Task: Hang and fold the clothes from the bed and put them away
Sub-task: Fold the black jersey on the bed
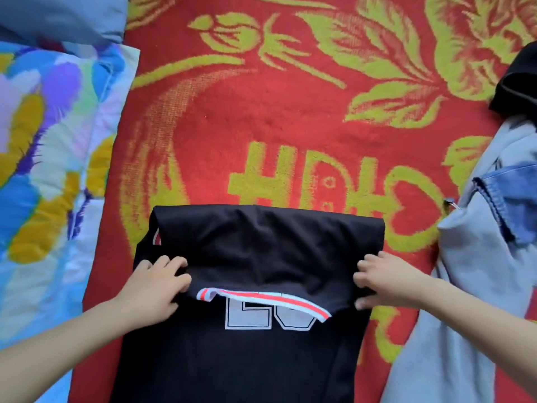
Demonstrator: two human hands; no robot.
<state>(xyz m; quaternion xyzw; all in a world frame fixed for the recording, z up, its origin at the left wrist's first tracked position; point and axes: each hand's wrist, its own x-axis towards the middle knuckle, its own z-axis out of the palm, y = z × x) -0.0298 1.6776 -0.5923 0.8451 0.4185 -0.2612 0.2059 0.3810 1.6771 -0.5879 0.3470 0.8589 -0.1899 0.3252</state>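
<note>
Black jersey point(261, 359) is lying flat on the red blanket point(261, 112), centred against its near edge. Its far end is doubling back toward the person, so the striped trim point(261, 299) is covering the top of the white number. Left hand point(157, 283) is pinching the flap's left side, fingers curled over the fabric. Right hand point(386, 283) is doing the same on the right side, thumb tucked under. Both are grasping, nothing released.

Risks as I'm reading it:
- Flap is sagging and wrinkling in the middle between the two grips. Uneven pulling is likely going to skew the fold and press creases in.
- Armhole trim point(157, 237) is poking out past the flap's far left corner and is probably going to bunch if left untucked.
- Cloth is looking thin and slick, so an early release is risking the flap sliding open.
- Grey garment point(479, 286) and denim piece point(517, 199) are crowding the blanket's right edge, just beside the right hand. A wider sweep could be dragging them in.
</note>
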